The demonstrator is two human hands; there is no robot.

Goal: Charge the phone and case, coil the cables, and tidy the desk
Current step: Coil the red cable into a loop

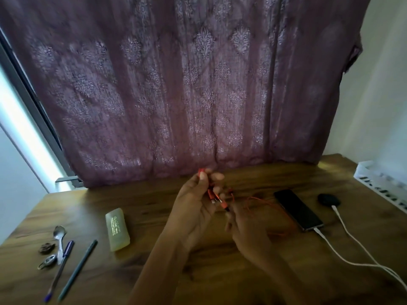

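Observation:
My left hand is raised over the middle of the wooden desk, its fingers closed on the plug end of an orange cable. My right hand pinches the same cable just below, near its connectors. The loose part of the cable trails right across the desk toward a dark phone. The phone lies flat with a white cable plugged into its near end. A black case sits to the right of the phone with a second white cable plugged in.
At the left lie a translucent green tube, a spoon, two pens and small metal trinkets. A purple patterned curtain hangs behind the desk. A white slotted basket stands at the right edge.

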